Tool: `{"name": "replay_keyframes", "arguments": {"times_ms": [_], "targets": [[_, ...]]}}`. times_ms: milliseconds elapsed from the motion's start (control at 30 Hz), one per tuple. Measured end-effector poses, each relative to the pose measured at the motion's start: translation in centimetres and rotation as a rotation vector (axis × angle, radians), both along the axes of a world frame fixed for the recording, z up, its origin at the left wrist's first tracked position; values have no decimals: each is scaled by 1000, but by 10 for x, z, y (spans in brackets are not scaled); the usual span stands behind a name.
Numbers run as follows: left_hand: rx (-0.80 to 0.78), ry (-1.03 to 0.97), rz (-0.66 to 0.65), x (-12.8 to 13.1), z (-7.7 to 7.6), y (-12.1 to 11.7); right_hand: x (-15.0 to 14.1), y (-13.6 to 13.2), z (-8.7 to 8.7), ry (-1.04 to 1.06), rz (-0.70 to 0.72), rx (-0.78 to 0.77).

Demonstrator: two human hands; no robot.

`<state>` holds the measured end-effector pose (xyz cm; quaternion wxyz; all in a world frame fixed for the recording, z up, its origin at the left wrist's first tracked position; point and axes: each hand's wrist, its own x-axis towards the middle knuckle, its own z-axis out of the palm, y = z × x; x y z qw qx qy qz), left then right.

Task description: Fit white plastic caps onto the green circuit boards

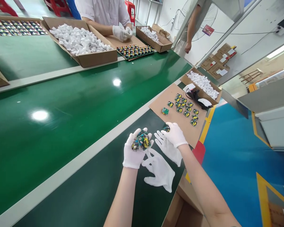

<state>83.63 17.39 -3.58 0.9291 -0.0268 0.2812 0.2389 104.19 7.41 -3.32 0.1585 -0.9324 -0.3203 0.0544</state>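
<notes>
My left hand [133, 154], in a white glove, is palm up and cups several small circuit boards [142, 140] with yellow, blue and black parts. To its right, my gloved right hand [175, 135] pinches one circuit board [166, 128] between thumb and fingers. Two loose white gloves lie on the dark green tabletop: one glove [161, 170] beside my left wrist, the other glove [169, 148] partly under my right hand. Ahead, more circuit boards [186, 113] are scattered on a cardboard sheet [162, 98]; one board [165, 111] lies green side up.
A cardboard box of white pieces [202, 83] stands beyond the sheet, with a black-and-white handheld device [201, 100] against it. A green belt [85, 104] runs along my left. Across it, a gloved co-worker [121, 33] sits between boxes of white pieces [79, 41]. An open carton [184, 208] is below the table edge.
</notes>
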Motion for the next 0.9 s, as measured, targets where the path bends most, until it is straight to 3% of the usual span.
{"name": "replay_keyframes", "arguments": {"times_ms": [133, 333, 433, 567, 733, 900], "targets": [[-2, -6, 9, 0, -1, 0, 11, 7, 1, -40, 12, -9], [6, 15, -4, 1, -2, 0, 52, 67, 0, -78, 43, -23], [43, 26, -9, 1, 0, 1, 54, 78, -5, -51, 61, -16], [92, 81, -30, 3, 1, 1, 4, 61, 11, -9, 192, 69], [49, 79, -48, 4, -2, -1, -90, 35, 49, 11, 556, 147], [2, 51, -38, 1, -3, -2, -132, 35, 65, 12, 721, 125]]}}
